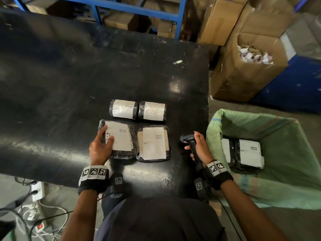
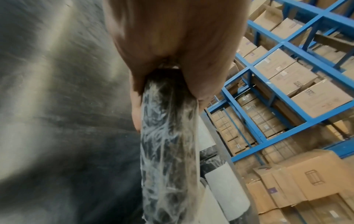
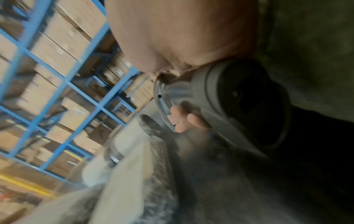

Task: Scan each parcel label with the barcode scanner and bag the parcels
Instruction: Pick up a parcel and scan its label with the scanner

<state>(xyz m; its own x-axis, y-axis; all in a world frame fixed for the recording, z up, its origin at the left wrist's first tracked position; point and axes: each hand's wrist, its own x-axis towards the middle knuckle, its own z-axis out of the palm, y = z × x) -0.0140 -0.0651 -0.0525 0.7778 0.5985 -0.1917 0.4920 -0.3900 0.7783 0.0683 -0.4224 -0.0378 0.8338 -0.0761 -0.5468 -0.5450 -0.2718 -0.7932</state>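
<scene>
Four black-wrapped parcels with white labels lie on the black table (image 1: 60, 84). Two are rolled parcels (image 1: 122, 108) (image 1: 152, 111) at the back, and two are flat ones in front. My left hand (image 1: 106, 136) grips the left edge of the front-left flat parcel (image 1: 121, 140), thumb on its label. In the left wrist view that parcel's edge (image 2: 168, 151) is pinched between thumb and fingers. The other flat parcel (image 1: 152, 143) lies untouched. My right hand (image 1: 198, 146) holds the barcode scanner (image 1: 186, 138) by its handle, right of the parcels. Its head (image 3: 229, 98) shows in the right wrist view.
An open green bag (image 1: 271, 129) stands right of the table with labelled parcels (image 1: 246, 153) inside. Cardboard boxes, one holding paper scraps (image 1: 251, 54), stand behind it. Blue shelving (image 1: 97, 7) backs the table. A small white scrap (image 1: 177, 62) lies on the table. Cables and power strips (image 1: 37, 190) lie at floor left.
</scene>
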